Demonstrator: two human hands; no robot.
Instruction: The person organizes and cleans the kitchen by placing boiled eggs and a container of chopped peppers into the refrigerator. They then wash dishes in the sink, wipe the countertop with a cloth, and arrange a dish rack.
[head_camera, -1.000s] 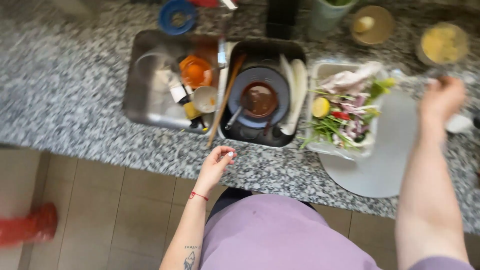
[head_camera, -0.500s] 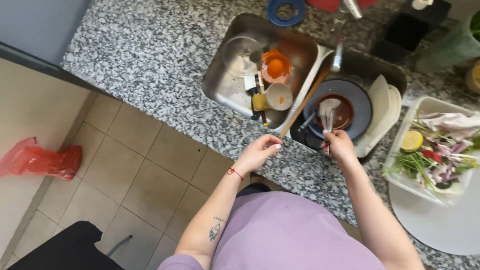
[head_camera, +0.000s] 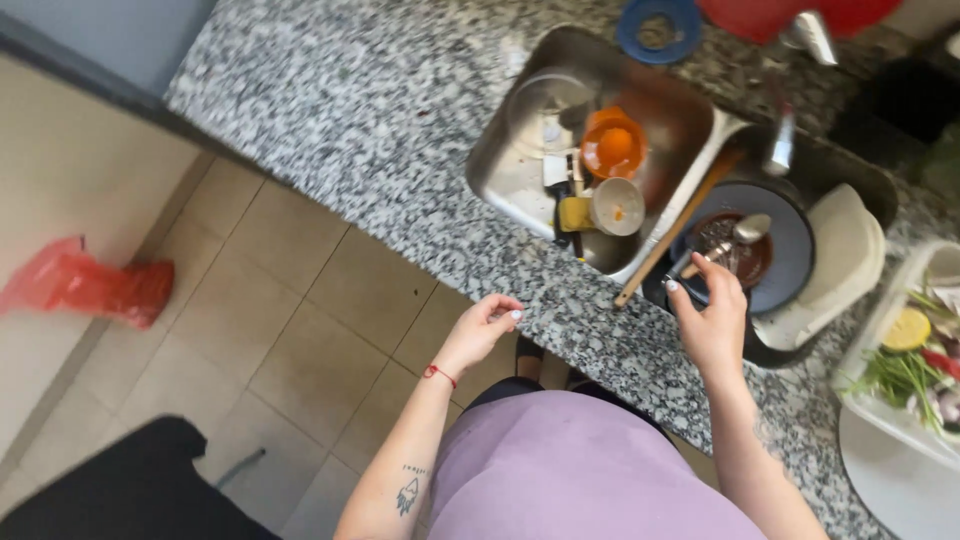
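My right hand pinches the thin, stiff metal spoon by its handle over the dark plate in the right basin, probably slick; my left hand curls empty at the counter edge.

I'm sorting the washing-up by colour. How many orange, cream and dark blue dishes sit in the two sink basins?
Orange bowl: 1
Cream cup: 1
Dark blue plate: 1, beside the right hand, which holds a spoon over it
Total: 3
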